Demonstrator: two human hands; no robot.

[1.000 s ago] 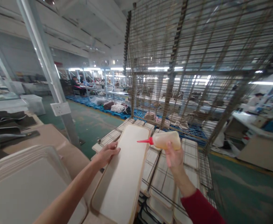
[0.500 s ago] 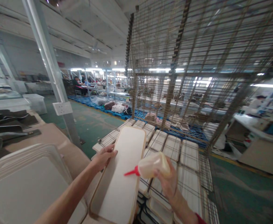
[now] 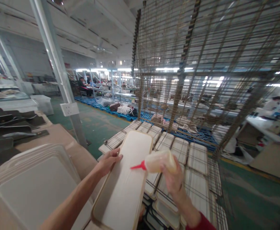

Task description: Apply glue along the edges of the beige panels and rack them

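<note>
My left hand (image 3: pixel 110 160) grips the left edge of a long white panel (image 3: pixel 128 185) with rounded corners and a tan rim, thumb on its face. The panel lies tilted, its far end over the wire rack. In my right hand (image 3: pixel 173 174) is a squeeze bottle (image 3: pixel 159 161) of pale yellowish liquid, held on its side. Its red nozzle (image 3: pixel 138 166) points left, just over the panel's face; whether it touches I cannot tell. Faint streaks show on the panel below the nozzle.
Stacked white panels (image 3: pixel 38 191) lie on the brown-covered table (image 3: pixel 75 140) at left, near dark curved pieces (image 3: pixel 8 127). Under and beyond my hands, a wire rack (image 3: pixel 190 153) bears several similar panels. Tall wire grids (image 3: pixel 202 64) rise behind it. A metal post (image 3: pixel 58 70) stands left.
The bottle in my right hand has moved slightly up and toward the panel's far end. My left hand keeps its hold on the panel. The whole view has shifted a little.
</note>
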